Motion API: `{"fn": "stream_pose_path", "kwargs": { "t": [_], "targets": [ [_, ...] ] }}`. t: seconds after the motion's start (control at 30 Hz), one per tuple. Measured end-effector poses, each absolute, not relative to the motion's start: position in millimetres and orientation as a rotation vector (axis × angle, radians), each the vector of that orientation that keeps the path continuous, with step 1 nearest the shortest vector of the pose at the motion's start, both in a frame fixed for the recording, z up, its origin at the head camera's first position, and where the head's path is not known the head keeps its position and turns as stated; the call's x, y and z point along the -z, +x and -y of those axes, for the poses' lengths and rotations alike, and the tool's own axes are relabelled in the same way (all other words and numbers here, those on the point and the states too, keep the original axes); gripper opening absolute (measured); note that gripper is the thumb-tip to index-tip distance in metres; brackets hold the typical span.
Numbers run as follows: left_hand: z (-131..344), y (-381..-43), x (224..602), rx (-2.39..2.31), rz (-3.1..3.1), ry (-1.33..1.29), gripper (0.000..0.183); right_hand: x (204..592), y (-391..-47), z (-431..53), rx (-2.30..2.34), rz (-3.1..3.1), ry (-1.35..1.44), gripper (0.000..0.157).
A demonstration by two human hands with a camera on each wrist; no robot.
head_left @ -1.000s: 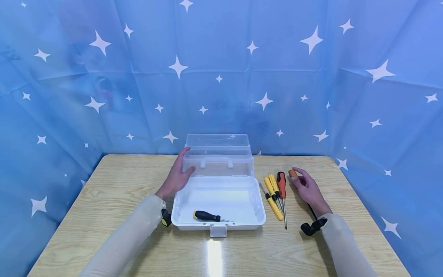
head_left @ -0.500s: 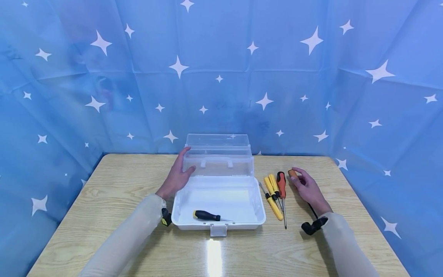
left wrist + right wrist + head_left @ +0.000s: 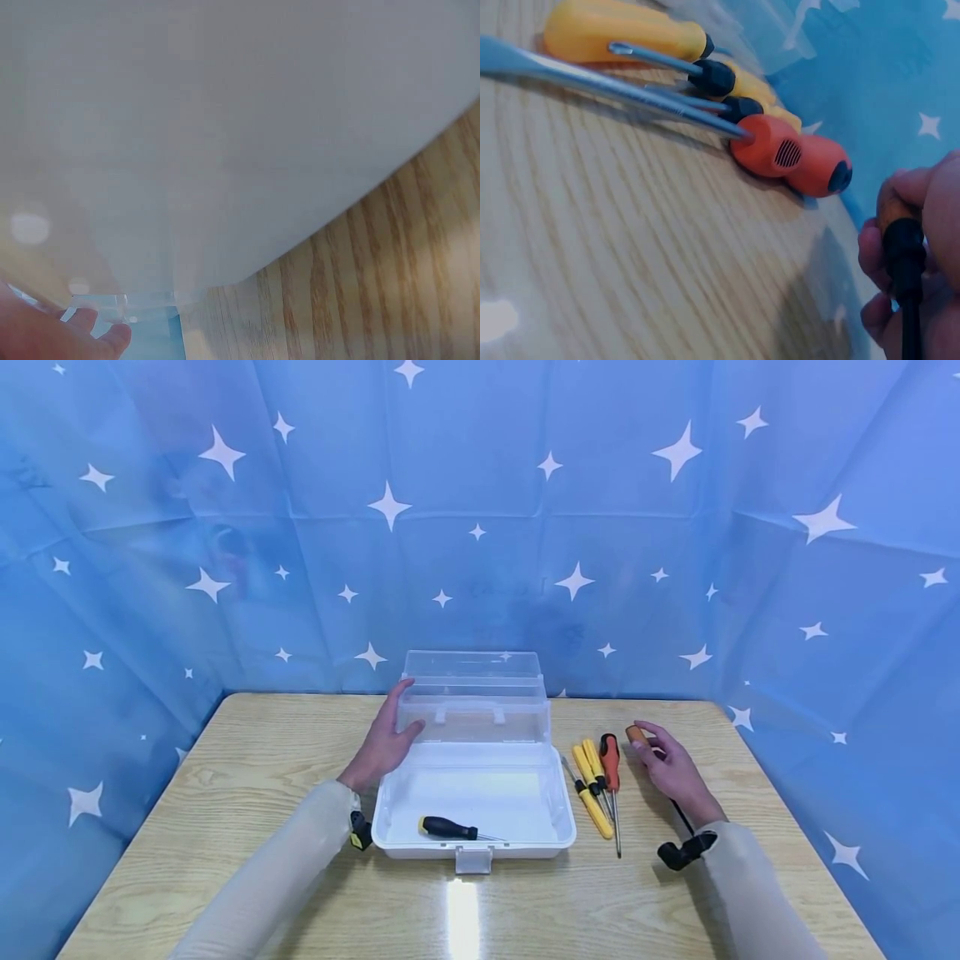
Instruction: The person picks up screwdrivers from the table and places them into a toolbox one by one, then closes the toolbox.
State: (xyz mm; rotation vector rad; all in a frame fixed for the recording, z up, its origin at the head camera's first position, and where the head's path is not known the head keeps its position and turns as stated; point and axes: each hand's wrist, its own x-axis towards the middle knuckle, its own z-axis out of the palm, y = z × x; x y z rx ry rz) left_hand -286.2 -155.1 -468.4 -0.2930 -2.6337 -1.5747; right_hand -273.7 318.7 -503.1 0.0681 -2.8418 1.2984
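At the middle of the table stands a white toolbox (image 3: 474, 852) with its clear lid (image 3: 517, 722) raised. My left hand (image 3: 384, 745) grips the lid's left edge, thumb in front; the left wrist view shows its fingertips (image 3: 112, 341) beside the clear plastic. A screwdriver with a black and yellow handle (image 3: 447, 827) lies inside the box near the front wall. To the right of the box, my right hand (image 3: 672, 774) holds a screwdriver (image 3: 904, 251) by its orange-brown handle, its dark shaft pointing back toward the wrist.
Between box and right hand lie a red and black screwdriver (image 3: 611, 764) and several yellow-handled screwdrivers (image 3: 597, 812), close together on the wooden table (image 3: 247, 793). A blue curtain with white stars (image 3: 480, 568) hangs behind the table. A clear latch (image 3: 473, 860) hangs at the box front.
My right hand has shifted very slightly to the right with the orange-brown screwdriver. The left hand, lid and other screwdrivers stay as they were.
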Motion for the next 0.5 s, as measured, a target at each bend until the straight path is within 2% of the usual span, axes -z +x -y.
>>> {"fn": "stream_pose_path", "kwargs": {
  "t": [0.5],
  "targets": [
    [156, -286, 470, 1.584, 2.619, -0.309, 0.064, 482, -270, -307, -1.418, 2.814, 0.176, 0.052]
  ]
}}
